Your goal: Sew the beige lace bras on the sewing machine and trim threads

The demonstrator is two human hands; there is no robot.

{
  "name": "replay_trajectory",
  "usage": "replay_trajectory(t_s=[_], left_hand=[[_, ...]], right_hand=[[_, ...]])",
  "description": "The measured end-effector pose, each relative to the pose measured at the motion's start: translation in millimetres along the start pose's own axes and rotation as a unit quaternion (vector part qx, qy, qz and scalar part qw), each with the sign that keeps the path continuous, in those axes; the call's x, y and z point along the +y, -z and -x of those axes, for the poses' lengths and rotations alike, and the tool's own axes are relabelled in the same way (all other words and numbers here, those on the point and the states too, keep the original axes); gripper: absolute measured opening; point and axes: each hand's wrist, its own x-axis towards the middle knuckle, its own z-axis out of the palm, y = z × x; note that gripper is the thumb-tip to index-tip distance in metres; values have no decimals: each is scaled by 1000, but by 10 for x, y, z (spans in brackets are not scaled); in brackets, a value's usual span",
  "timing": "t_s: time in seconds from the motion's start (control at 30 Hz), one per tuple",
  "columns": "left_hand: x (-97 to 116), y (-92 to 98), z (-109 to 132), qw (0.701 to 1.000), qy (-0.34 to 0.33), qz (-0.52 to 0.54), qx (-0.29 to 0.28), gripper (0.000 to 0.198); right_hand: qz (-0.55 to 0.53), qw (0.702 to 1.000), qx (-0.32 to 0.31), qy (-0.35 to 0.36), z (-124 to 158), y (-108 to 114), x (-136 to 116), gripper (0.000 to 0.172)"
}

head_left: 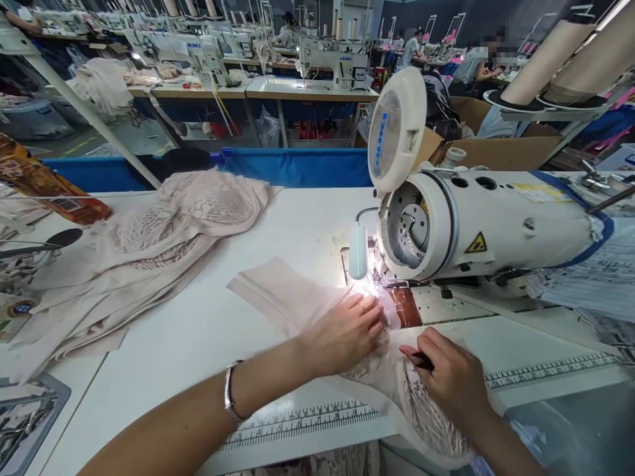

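Observation:
Beige lace fabric [426, 403] runs from under the lit needle area of a white sewing machine [516, 218] over the table's front edge. My left hand [347, 330], with a ring and bracelet, lies on the fabric just in front of the needle area, fingers lying fairly flat and pressing it down. A sheer flat panel [282, 291] spreads to its left. My right hand [451, 370] is closed to the right of the lace, with a small dark tool [421, 360] between thumb and fingers; its exact kind is unclear. The needle itself is lost in glare.
A pile of beige lace garments [188, 225] lies on the left of the white table [198, 317], beside an orange-brown packet [49, 185]. A round machine cover [397, 132] stands swung up. Thread cones [546, 59] rise at right. A measuring scale [307, 423] marks the front edge.

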Motion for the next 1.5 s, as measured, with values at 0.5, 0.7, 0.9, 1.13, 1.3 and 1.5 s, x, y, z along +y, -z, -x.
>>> replay_trajectory(t_s=[0.5,0.7,0.9,1.13,1.3,1.5], left_hand=[[-77,-31,-23,994,15,102,19,31],[-104,-7,-27,997,28,75,18,33],[-124,14,-2,999,31,31,-1,43],[-148,-21,26,999,41,18,14,45],[-161,-12,32,999,46,-1,6,58],[-166,3,31,998,53,19,5,57]], right_hand=[[13,973,-228,21,-704,78,144,79],[-21,980,-199,24,-700,-35,220,71],[-93,984,-147,42,-670,-181,336,63],[-96,981,-161,48,-711,-153,369,63],[-102,980,-160,60,-717,-161,406,64],[-115,976,-170,66,-746,-171,439,67]])
